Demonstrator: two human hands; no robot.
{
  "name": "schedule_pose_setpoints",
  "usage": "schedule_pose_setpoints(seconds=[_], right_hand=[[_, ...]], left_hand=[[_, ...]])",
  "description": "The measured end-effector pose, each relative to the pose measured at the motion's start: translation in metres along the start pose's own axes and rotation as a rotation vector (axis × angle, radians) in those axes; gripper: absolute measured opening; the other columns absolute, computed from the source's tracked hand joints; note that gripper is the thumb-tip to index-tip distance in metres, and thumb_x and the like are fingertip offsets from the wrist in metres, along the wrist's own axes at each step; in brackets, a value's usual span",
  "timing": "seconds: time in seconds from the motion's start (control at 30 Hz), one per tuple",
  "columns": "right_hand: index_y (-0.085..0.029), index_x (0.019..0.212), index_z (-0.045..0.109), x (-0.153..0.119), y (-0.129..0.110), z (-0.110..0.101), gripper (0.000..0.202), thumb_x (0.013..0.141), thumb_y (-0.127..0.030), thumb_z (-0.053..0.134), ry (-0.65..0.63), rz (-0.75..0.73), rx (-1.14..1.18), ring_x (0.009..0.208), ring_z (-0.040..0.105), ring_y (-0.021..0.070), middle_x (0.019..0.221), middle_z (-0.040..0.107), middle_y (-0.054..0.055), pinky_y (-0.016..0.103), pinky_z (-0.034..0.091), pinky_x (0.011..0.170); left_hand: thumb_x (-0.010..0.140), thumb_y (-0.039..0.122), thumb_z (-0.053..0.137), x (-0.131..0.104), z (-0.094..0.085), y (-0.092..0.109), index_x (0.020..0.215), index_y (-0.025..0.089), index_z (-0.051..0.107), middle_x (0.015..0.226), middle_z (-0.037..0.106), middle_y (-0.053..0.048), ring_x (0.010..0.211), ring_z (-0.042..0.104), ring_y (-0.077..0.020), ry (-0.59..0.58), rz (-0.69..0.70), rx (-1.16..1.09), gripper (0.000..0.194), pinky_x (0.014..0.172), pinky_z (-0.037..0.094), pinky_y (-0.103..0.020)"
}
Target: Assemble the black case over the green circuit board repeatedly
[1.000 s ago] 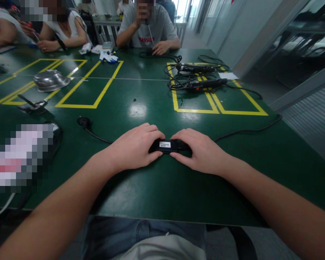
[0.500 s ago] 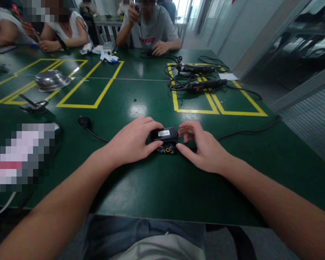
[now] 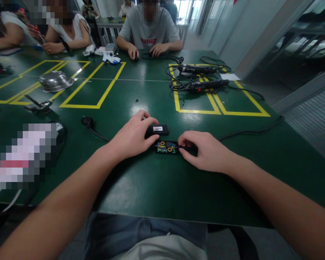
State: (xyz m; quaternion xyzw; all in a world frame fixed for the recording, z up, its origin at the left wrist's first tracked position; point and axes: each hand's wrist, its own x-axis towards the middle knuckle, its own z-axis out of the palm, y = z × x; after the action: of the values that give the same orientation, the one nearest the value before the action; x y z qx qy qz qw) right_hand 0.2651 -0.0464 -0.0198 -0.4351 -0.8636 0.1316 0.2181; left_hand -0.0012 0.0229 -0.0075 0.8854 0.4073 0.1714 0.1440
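Note:
A black ribbed plastic cover [image 3: 164, 130] with a white label is behind an open black case on the green table. My left hand [image 3: 135, 135] has its thumb and index finger on either side of the cover's left end. Inside the open case, a circuit board [image 3: 166, 148] shows copper-coloured coils and coloured wires. At the case's right end, my right hand [image 3: 203, 150] is closed, thumb and fingers pinching the black cable [image 3: 189, 147] where it enters. Its other fingers curl out of sight.
A black plug [image 3: 87, 122] lies on its cable to the left. Corded electric screwdrivers [image 3: 209, 85] lie inside yellow tape at the back right. A metal bowl [image 3: 56, 81] and white-blue gloves [image 3: 111, 58] are farther off. Across the table [image 3: 141, 184], a person in grey [image 3: 148, 32] sits.
My left hand has shifted the cover left and back, uncovering the board. My right hand has closed on the cable. The person opposite has lowered a raised hand to the table.

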Motion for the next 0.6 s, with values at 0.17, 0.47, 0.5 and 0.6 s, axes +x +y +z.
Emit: schedule_pose_setpoints(seconds=[0.17, 0.47, 0.5, 0.6], right_hand=[[-0.021, 0.095, 0.068, 0.001, 0.001, -0.002, 0.004, 0.091, -0.019, 0.067, 0.001, 0.032, 0.064, 0.07, 0.064, 0.017, 0.081, 0.071, 0.002, 0.029, 0.047, 0.067], [-0.021, 0.091, 0.071, 0.0, -0.001, -0.006, 0.002, 0.091, -0.022, 0.073, -0.026, 0.073, 0.092, 0.065, 0.062, 0.0153, 0.077, 0.072, 0.0, 0.027, 0.044, 0.062], [-0.022, 0.09, 0.071, 0.0, -0.001, -0.006, 0.002, 0.091, -0.022, 0.073, -0.025, 0.075, 0.089, 0.065, 0.062, 0.0154, 0.077, 0.072, 0.0, 0.027, 0.044, 0.062], [-0.022, 0.091, 0.071, 0.0, -0.002, -0.006, 0.001, 0.092, -0.022, 0.071, -0.013, 0.059, 0.084, 0.065, 0.062, 0.0153, 0.078, 0.072, 0.001, 0.027, 0.044, 0.062]], left_hand=[[0.094, 0.025, 0.072, -0.005, -0.016, 0.013, 0.091, 0.021, 0.064, 0.086, 0.068, -0.001, 0.079, 0.064, -0.0199, -0.32, 0.086, -0.062, 0.009, 0.071, 0.044, -0.032], [0.101, 0.021, 0.064, -0.008, -0.017, 0.017, 0.097, 0.023, 0.06, 0.081, 0.067, 0.002, 0.07, 0.059, -0.0176, -0.434, 0.016, -0.078, 0.006, 0.064, 0.034, -0.031], [0.101, 0.021, 0.064, -0.008, -0.017, 0.017, 0.097, 0.023, 0.06, 0.081, 0.067, 0.002, 0.07, 0.059, -0.0176, -0.433, 0.014, -0.082, 0.006, 0.065, 0.034, -0.031], [0.1, 0.021, 0.065, -0.007, -0.019, 0.018, 0.094, 0.022, 0.06, 0.079, 0.067, 0.002, 0.067, 0.059, -0.0171, -0.42, 0.013, -0.09, 0.007, 0.065, 0.035, -0.031]])
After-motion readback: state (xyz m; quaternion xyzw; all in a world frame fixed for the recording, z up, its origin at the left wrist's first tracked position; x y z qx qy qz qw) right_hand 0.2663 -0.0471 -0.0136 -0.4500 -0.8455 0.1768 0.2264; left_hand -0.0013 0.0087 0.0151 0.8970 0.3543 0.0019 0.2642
